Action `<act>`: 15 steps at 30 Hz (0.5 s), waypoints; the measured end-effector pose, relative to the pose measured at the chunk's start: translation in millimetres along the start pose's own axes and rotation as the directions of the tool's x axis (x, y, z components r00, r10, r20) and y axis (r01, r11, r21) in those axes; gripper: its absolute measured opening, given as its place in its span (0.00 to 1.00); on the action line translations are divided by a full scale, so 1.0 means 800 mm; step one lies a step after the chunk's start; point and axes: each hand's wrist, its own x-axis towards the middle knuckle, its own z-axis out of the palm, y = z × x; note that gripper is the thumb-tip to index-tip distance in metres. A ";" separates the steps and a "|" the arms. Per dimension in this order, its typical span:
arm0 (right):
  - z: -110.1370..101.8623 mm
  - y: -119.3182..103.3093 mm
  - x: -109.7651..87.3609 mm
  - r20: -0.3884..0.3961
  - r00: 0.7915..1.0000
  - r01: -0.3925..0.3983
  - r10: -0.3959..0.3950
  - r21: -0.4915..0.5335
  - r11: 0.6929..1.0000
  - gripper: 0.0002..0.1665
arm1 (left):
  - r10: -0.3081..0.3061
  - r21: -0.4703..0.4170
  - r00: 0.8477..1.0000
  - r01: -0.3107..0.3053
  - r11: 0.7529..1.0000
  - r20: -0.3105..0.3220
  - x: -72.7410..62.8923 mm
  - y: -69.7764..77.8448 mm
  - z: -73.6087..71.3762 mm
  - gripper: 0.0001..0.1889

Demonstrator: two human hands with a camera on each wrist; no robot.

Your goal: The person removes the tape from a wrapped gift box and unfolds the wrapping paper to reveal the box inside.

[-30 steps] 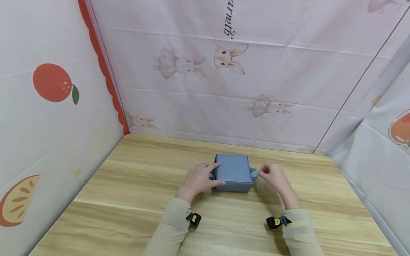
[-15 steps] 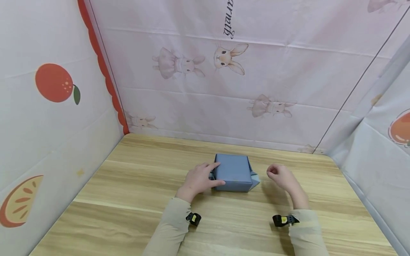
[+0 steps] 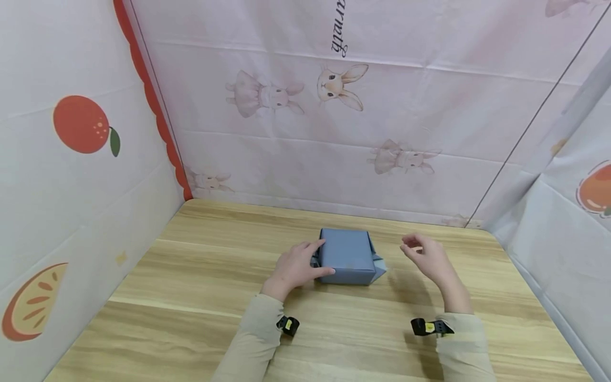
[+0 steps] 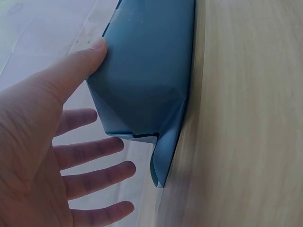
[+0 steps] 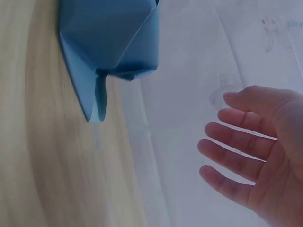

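Observation:
A box wrapped in blue paper (image 3: 346,249) lies on the wooden table, with folded paper flaps (image 3: 379,268) sticking out at its right end. At its left end, my left hand (image 3: 296,268) rests against the box, thumb at the near top edge and index finger at the top left. The left wrist view shows the thumb on the paper (image 4: 147,56) and the other fingers spread, nearly straight. My right hand (image 3: 429,257) hovers to the right of the box, apart from it. Its fingers (image 5: 241,139) are loosely bent and hold nothing.
The wooden table (image 3: 191,297) reaches back to a pink rabbit-print cloth wall (image 3: 286,175). Fruit-print cloth hangs on the left (image 3: 95,196) and right (image 3: 573,254) sides. Each wrist wears a black strap with a small camera.
My right hand has moved away to the right from the right flap, and its fingers have loosened. The flap has settled slightly lower. The left hand stays on the box.

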 end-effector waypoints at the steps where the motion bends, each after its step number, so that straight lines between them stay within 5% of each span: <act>1: 0.000 -0.003 0.000 -0.005 1.000 0.009 -0.009 0.000 1.000 0.18 | 0.001 -0.002 1.000 -0.001 1.000 -0.001 0.000 0.000 0.000 0.46; 9: 0.010 -0.028 -0.001 0.024 0.987 0.159 -0.160 0.017 0.987 0.24 | -0.005 -0.014 1.000 0.005 1.000 -0.013 -0.002 0.000 -0.002 0.45; 15: 0.032 -0.041 0.000 0.164 0.962 0.217 -0.219 0.025 0.976 0.34 | -0.009 -0.022 0.999 0.009 1.000 -0.032 -0.003 0.001 -0.003 0.43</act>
